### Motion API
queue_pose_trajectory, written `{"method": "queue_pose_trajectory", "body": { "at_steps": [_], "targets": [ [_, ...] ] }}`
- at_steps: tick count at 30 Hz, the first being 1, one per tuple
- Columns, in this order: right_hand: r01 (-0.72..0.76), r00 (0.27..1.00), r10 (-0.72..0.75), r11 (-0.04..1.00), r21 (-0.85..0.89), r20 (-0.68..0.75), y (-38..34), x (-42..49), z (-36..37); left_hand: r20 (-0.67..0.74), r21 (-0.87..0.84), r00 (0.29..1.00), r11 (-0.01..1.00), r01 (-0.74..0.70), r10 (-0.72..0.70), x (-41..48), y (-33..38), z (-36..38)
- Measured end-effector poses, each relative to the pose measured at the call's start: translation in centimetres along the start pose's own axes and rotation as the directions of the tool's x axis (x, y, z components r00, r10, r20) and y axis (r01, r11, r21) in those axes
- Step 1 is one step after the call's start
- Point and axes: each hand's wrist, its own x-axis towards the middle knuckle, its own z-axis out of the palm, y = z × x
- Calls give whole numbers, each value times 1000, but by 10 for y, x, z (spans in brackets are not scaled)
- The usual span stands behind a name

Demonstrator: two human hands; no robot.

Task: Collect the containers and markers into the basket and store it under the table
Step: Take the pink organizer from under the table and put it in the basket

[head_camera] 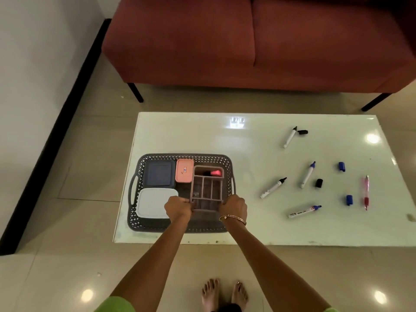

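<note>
A dark grey perforated basket (144,225) sits at the table's left front. Inside lie a dark blue lidded container (159,172), a small pink lidded container (184,170) and a white lidded container (152,202). A pink divided organizer tray (207,185) stands in the basket's right part. My left hand (179,208) and my right hand (234,207) grip its near corners. On the table's right side lie several uncapped markers, among them a black one (273,188), a blue one (308,174) and another blue one (305,211), with loose caps (318,183) and a red pen (366,192).
The white glossy low table (247,154) stands on a tiled floor. A red sofa (247,41) is behind it. A white wall with a black baseboard (56,131) runs along the left. My bare feet (225,293) are at the bottom.
</note>
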Motion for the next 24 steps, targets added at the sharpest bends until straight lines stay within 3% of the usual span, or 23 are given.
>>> {"method": "queue_pose_trajectory", "body": {
  "at_steps": [14, 17, 20, 24],
  "targets": [
    [39, 999, -35, 991, -129, 33, 4, 6, 11, 68, 129, 998, 991, -24, 16, 16, -14, 12],
    [89, 996, -87, 992, -91, 27, 7, 2, 0, 10, 280, 986, 947, -160, 164, -4, 1, 2],
    [174, 984, -174, 984, 24, -33, 16, 7, -26, -2, 385, 912, 842, -378, 410, -31, 29, 2],
    [172, 971, -135, 967, 186, -199, 49, 31, -73, 113, 283, 809, 762, -583, 577, -61, 80, 34]
  ]
}}
